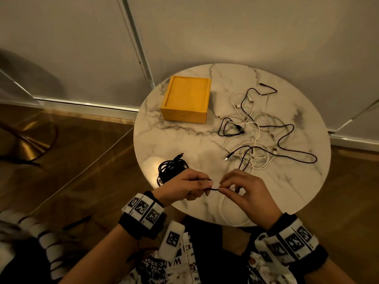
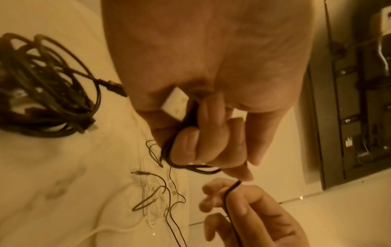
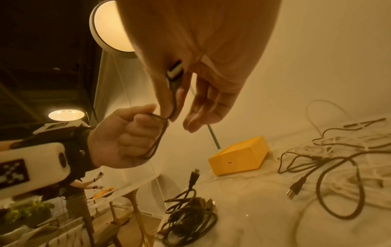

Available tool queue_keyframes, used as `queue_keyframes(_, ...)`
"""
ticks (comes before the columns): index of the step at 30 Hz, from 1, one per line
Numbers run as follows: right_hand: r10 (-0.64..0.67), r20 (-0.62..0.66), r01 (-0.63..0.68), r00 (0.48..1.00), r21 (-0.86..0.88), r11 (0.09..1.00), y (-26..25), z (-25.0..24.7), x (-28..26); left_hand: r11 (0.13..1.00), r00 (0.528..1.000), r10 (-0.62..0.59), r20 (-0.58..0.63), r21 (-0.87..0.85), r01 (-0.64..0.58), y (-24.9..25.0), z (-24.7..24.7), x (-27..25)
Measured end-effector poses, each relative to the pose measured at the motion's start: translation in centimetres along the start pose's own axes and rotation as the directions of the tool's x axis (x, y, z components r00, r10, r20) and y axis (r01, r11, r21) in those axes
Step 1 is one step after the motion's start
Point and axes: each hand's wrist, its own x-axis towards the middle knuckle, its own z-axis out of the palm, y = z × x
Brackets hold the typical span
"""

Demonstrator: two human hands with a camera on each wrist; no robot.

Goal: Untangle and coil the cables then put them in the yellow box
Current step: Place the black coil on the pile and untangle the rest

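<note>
White marble with grey veins forms the top of a round table [image 1: 184,140], lit in warm, dim light. Over its near edge a person holds both hands close together, working a thin black cable [image 1: 213,189] between them. The left hand [image 1: 188,186] is curled into a loose fist around several loops of this cable, with the thumb pressing the strand against the forefinger. The right hand [image 1: 244,191] pinches the same cable between thumb and forefinger just beside the left, its other fingers hanging relaxed and spread; in the right wrist view a black plug [image 3: 175,73] sits tucked against this hand's palm. From the hands, the cable runs away across the table into a tangle of cables [image 1: 260,128], black and white strands crossing each other, spread over the right half of the tabletop out to its right edge. A bundled black cable [image 1: 171,168] lies on the table near the left edge, just beyond the left hand, with one plug sticking out of the bundle. The yellow box [image 1: 187,99] stands near the far left edge of the table, well apart from both hands and from the tangle, its shallow recessed top facing up; no cable is inside it. Both wrists wear black bands carrying white blocks printed with black square patterns.
</note>
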Motion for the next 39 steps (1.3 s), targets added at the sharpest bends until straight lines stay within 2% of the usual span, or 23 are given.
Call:
queue_keyframes(3,0.021,0.023,-0.022,1.0,0.043,0.999,-0.3,1.5,-0.3,0.983,0.998,0.067,-0.02,-0.17,-0.069,-1.0,0.5,-0.1)
queue_keyframes(6,0.003,0.067,-0.006,0.998,0.036,0.999,-0.3,2.3,-0.5,0.959,0.988,0.124,-0.094,-0.245,-0.143,-1.9,1.0,-0.1)
queue_keyframes(9,0.051,0.136,-0.052,0.989,0.006,0.999,-0.6,2.9,-0.9,0.953,0.975,0.095,-0.202,-0.264,-0.147,-2.3,1.6,0.2)
queue_keyframes(11,0.122,0.115,-0.13,0.986,0.067,0.989,-0.6,2.8,-0.9,0.959,0.97,0.062,-0.235,-0.254,-0.123,-2.2,1.8,0.4)
queue_keyframes(16,0.209,0.101,-0.225,0.973,0.18,0.958,-0.7,2.5,-1.0,0.969,0.973,0.003,-0.232,-0.238,-0.059,-1.8,1.8,0.6)
queue_keyframes(22,0.347,0.034,-0.321,0.937,0.476,0.819,-1.0,3.1,-1.0,0.921,0.989,-0.039,-0.145,-0.389,-0.021,-1.5,1.8,0.3)
queue_keyframes(24,0.366,0.035,-0.332,0.93,0.506,0.796,-0.9,3.4,-0.9,0.905,0.99,-0.046,-0.135,-0.426,-0.016,-1.2,1.9,0.0)
queue_keyframes(28,0.31,0.108,-0.325,0.945,0.434,0.84,-0.6,3.3,-0.6,0.881,0.983,-0.052,-0.178,-0.472,-0.038,-1.1,2.4,-0.2)
queue_keyframes(30,0.308,0.108,-0.325,0.945,0.411,0.852,-0.6,3.3,-0.4,0.902,0.97,-0.036,-0.242,-0.426,-0.073,-1.2,2.8,-0.1)
queue_keyframes(32,0.322,0.085,-0.329,0.943,0.375,0.866,-0.5,3.4,-0.3,0.95,0.939,0.03,-0.343,-0.283,-0.134,-1.3,3.5,0.1)
queue_keyframes(34,0.323,0.065,-0.325,0.944,0.348,0.879,-0.3,3.4,-0.3,0.981,0.885,0.122,-0.45,-0.08,-0.176,-1.3,4.1,0.2)
queue_keyframes(37,0.318,0.041,-0.313,0.947,0.328,0.891,-0.6,3.0,-0.2,0.957,0.761,0.283,-0.583,0.223,-0.185,-1.4,4.2,0.2)
queue_keyframes(39,0.323,0.038,-0.316,0.946,0.339,0.886,-0.8,2.8,-0.2,0.929,0.733,0.343,-0.587,0.327,-0.173,-1.2,3.9,-0.1)
